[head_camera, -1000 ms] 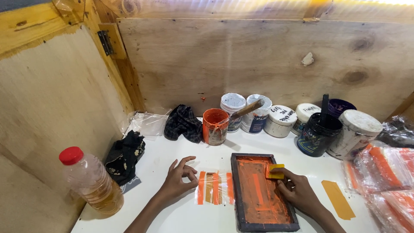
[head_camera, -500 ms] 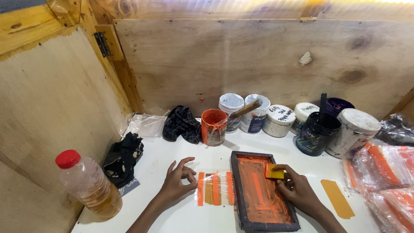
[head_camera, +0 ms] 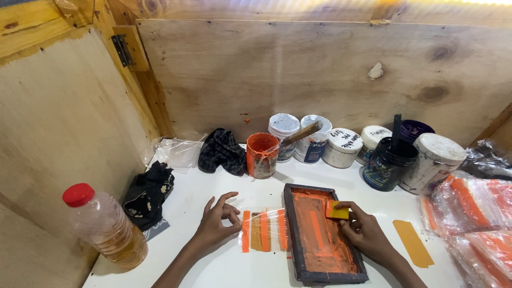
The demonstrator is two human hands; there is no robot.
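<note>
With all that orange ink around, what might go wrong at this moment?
1. The right hand holds a yellow squeegee on the inked screen frame; if the frame shifts, the print may smear.
2. The left hand pinches the clear plastic sheet beside the frame; wet orange stripes could smudge onto fingers or the white table.
3. The open orange ink pot with a stick resting over it stands close behind; a bump might tip it.
</note>
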